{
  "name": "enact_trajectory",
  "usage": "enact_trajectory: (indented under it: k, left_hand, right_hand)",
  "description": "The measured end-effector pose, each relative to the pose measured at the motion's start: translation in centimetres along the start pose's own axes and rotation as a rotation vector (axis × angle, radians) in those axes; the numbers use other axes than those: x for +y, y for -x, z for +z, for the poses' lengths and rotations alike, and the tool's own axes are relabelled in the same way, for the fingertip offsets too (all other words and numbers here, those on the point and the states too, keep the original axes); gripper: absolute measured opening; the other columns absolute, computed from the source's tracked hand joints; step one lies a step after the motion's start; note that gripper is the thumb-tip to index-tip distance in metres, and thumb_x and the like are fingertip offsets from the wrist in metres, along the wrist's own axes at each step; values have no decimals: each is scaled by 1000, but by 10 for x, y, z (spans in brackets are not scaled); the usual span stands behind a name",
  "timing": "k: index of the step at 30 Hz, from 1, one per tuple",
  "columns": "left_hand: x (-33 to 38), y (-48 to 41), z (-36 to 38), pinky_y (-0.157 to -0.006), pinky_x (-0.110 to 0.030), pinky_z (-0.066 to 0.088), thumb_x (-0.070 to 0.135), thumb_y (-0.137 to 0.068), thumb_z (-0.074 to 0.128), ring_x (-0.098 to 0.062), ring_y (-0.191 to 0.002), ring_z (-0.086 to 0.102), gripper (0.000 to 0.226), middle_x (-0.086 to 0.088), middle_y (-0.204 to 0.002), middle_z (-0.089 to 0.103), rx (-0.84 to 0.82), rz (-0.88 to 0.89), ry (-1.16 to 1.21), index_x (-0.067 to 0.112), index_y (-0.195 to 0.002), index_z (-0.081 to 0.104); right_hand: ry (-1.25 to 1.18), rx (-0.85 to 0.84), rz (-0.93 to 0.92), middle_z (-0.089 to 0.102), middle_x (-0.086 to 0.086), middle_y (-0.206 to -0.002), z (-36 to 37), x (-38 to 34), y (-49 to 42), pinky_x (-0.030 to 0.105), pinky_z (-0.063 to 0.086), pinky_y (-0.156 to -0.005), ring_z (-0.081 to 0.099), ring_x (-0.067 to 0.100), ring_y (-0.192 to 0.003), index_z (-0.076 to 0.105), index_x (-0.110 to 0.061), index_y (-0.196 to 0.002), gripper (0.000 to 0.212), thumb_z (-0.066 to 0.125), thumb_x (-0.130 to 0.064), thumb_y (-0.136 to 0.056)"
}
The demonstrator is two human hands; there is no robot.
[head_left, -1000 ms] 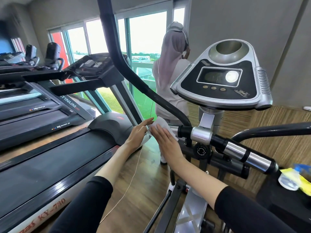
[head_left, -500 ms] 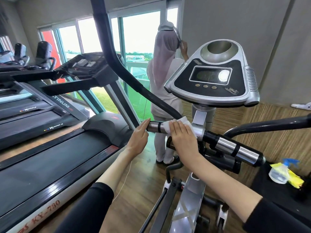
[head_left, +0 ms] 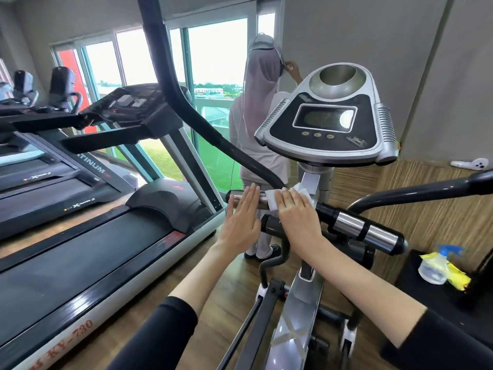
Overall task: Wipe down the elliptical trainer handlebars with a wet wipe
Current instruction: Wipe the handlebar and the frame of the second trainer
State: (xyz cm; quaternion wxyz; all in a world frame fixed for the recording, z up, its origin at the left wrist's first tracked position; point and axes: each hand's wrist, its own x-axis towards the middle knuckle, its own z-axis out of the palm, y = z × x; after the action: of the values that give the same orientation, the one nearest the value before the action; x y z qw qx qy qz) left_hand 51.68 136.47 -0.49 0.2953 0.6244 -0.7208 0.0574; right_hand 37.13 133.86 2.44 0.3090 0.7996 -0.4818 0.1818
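Left hand (head_left: 240, 222) is open, fingers straight and together, laid flat against the chrome end of the short handlebar (head_left: 234, 201). Half a second ago it was curled round that end; it has released its hold. Right hand (head_left: 296, 217) lies over the wet wipe (head_left: 271, 202), fingers extended, and presses it onto the bar just right of my left fingertips. Its thumb is hidden, so I cannot tell whether it wraps underneath. A second ago I held the wipe off the bar end in both hands; it is now on the bar, close to the centre post.

Judgement: wiping of the left grip is under way. The right grip (head_left: 365, 232), beyond my right wrist, looks untouched.

Clearances: the black swing arm (head_left: 186, 108) joins the frame directly above my right fingertips and limits upward travel. The console (head_left: 328, 121) overhangs further up. A treadmill (head_left: 106, 236) runs alongside, left of my left forearm. Open room lies to the right along the bar.
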Motion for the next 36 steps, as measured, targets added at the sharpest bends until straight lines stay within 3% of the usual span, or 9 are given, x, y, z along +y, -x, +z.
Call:
enact_trajectory:
  k: [5, 8, 11, 16, 21, 25, 27, 30, 36]
  left_hand:
    - [11, -4, 10, -116, -31, -18, 19, -87, 25, -1, -142, -19, 72, 3, -161, -5, 31, 55, -12, 13, -153, -2]
    - [16, -6, 13, -116, -28, -17, 19, -91, 29, -4, -144, -15, 70, 1, -161, -3, 59, 65, -16, 12, -153, -1]
    - [21, -4, 12, -118, -32, -15, 21, -87, 25, -7, -145, -13, 72, 0, -161, -2, 64, 60, -26, 11, -153, -1]
    - [24, -1, 8, -117, -33, -17, 22, -87, 22, -8, -145, -15, 72, 1, -161, -8, 46, 43, -57, 12, -153, -6]
    - [30, 0, 10, -118, -36, -15, 15, -95, 35, -5, -141, -19, 70, 0, -161, -8, 56, 8, -71, 11, -153, -5]
    - [37, 3, 12, -119, -39, -12, 19, -93, 28, -4, -141, -20, 69, 0, -161, -10, 46, -21, -81, 11, -153, -6]
    - [39, 5, 13, -119, -41, -12, 22, -87, 21, -7, -143, -19, 72, 0, -161, -11, 39, -11, -100, 12, -152, -7]
    - [43, 8, 15, -117, -39, -17, 22, -84, 21, -11, -146, -15, 75, 1, -160, -11, 24, 36, -131, 13, -152, -9]
    - [60, 11, 16, -112, -34, -24, 20, -83, 22, -6, -142, -21, 75, -1, -161, -10, 20, 120, -159, 11, -152, -7]
  right_hand:
    - [-79, -60, 86, 66, 20, -116, -3, 24, 17, 39, 53, -89, 63, 33, -107, 60, 4, -122, 57, 77, -6, -69]
    - [-158, -126, 79, 45, 20, -142, -9, 36, 17, 35, 33, -109, 43, 30, -133, 35, 3, -142, 53, 51, -17, -96]
    - [-262, -223, 121, 17, 15, -158, -18, 43, 5, 32, 14, -117, 17, 24, -145, 14, -1, -150, 53, 23, -26, -105]
    - [-378, -380, 153, 4, 11, -160, -27, 51, -9, 34, 6, -118, 3, 24, -147, 9, -3, -152, 55, 18, -30, -105]
    - [-310, -199, 46, 21, 13, -157, -24, 45, 5, 28, 10, -116, 16, 24, -145, 20, -2, -149, 50, 25, -27, -106]
    - [-247, -116, -69, 24, 16, -155, -25, 47, 23, 30, 12, -117, 21, 25, -144, 17, -1, -149, 60, 44, -6, -96]
    - [-173, -127, -58, 27, 20, -153, -25, 47, 31, 35, 22, -115, 26, 29, -142, 20, 2, -148, 67, 52, -1, -90]
    - [-154, -75, 3, 60, 26, -123, -14, 54, 44, 41, 52, -93, 61, 34, -113, 53, 9, -127, 76, 83, 3, -57]
    - [-122, 9, 72, 65, 24, -115, -11, 67, 69, 45, 54, -86, 64, 36, -106, 59, 8, -121, 77, 87, 2, -50]
